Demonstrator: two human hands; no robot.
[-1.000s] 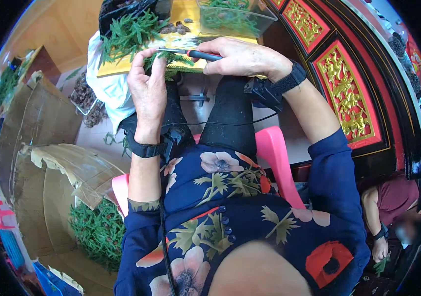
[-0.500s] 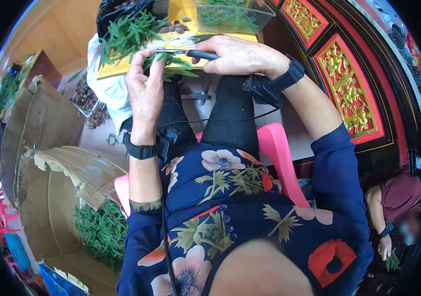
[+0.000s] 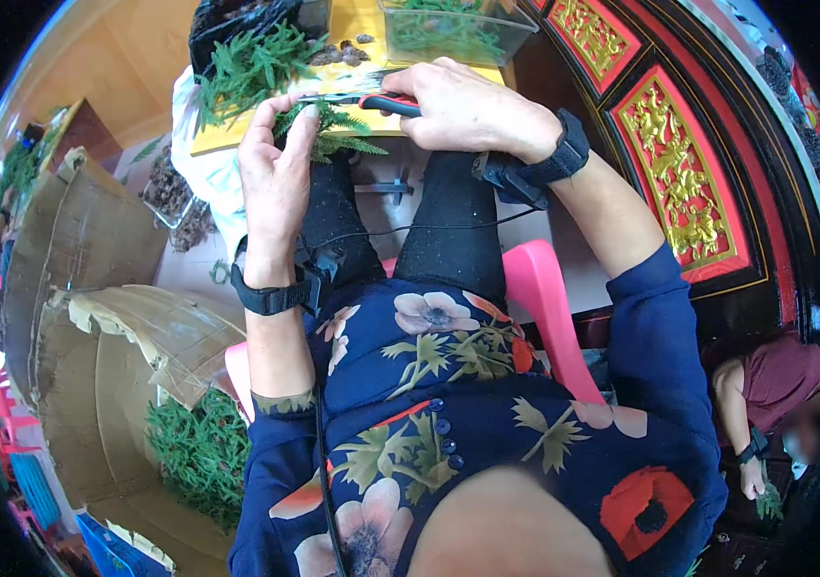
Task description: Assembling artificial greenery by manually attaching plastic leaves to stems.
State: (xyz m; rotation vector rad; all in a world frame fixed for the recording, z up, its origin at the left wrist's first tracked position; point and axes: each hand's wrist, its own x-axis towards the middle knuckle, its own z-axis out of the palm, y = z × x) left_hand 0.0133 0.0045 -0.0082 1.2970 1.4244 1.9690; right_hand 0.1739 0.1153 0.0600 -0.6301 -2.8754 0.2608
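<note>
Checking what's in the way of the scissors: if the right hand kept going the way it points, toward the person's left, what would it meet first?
Most likely the green sprig pinched in the left hand; the right hand aims its red-handled scissors straight at it. Depth is hard to judge.

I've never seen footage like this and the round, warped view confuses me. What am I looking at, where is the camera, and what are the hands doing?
The camera sits on a person's head and looks down through a very wide lens, so straight edges bend near the rim. There is no machine here: both bare hands belong to the wearer, who sits on a pink chair. The left hand pinches a green leafy sprig with its fingers. The right hand grips red-handled scissors whose blades meet the sprig. Ahead lies a yellow board with more greenery and a clear plastic tub. At the lower left, a cardboard box holds more sprigs. Another person sits at the right edge.
</note>
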